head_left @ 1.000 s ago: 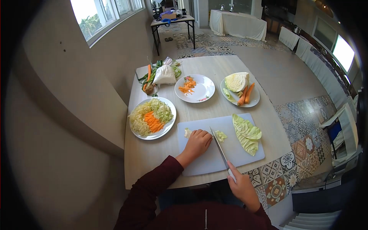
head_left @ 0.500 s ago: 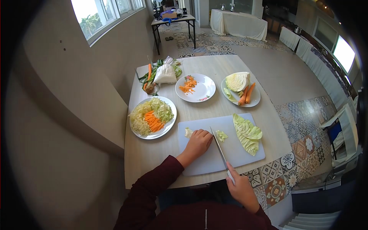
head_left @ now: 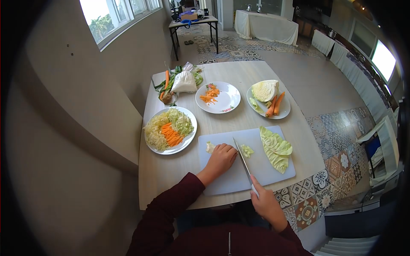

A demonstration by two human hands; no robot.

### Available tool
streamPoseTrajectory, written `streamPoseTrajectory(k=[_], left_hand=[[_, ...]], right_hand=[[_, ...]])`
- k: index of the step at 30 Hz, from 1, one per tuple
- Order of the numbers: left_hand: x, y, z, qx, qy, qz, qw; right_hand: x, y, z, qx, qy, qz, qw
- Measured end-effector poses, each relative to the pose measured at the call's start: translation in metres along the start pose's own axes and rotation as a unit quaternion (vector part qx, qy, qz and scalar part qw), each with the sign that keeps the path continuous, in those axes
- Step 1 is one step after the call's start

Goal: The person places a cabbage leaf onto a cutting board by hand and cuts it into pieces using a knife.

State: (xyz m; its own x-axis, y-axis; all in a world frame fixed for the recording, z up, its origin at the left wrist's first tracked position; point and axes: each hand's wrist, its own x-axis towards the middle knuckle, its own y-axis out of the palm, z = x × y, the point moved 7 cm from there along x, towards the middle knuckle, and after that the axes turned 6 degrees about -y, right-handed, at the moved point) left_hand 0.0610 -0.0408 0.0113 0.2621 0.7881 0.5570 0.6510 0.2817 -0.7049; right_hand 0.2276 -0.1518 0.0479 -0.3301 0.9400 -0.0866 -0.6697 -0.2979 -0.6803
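My right hand [head_left: 268, 205] is wrapped round the white handle of a knife [head_left: 242, 158], whose blade stands over the white cutting board [head_left: 226, 185]. Left of the blade, my left hand [head_left: 221, 160] is closed over a piece of cabbage that it mostly hides; a pale bit [head_left: 210, 147] shows beyond its fingers. Small cabbage shreds [head_left: 246, 150] lie just right of the blade. Large cabbage leaves [head_left: 275, 149] rest on the board's right side.
A plate [head_left: 191, 141] of shredded cabbage and carrot is at left. Behind are a plate [head_left: 230, 100] with carrot peelings and a plate [head_left: 257, 112] with cabbage and carrots. A bag [head_left: 184, 82] of white contents sits among vegetables at back left.
My right hand and the knife have shifted slightly up and to the left on the board. My left hand has stayed nearly still.
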Motion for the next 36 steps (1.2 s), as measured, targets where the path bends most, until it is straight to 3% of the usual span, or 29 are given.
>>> streamPoseTrajectory(k=[4,16,22,36], left_hand=[[0.0,-0.002,-0.001,0.002,0.004,-0.007,1.0],[-0.001,0.001,0.003,-0.001,-0.013,0.01,1.0],[0.0,-0.002,0.0,-0.003,-0.009,0.002,1.0],[-0.001,-0.001,0.001,-0.011,-0.006,0.001,1.0]], right_hand=[[0.01,0.009,-0.005,-0.014,-0.039,-0.023,0.999],[-0.022,-0.009,0.0,-0.001,-0.033,0.001,0.999],[-0.015,-0.01,0.005,-0.02,0.037,0.024,0.999],[-0.012,-0.011,-0.01,0.0,-0.011,-0.031,0.999]])
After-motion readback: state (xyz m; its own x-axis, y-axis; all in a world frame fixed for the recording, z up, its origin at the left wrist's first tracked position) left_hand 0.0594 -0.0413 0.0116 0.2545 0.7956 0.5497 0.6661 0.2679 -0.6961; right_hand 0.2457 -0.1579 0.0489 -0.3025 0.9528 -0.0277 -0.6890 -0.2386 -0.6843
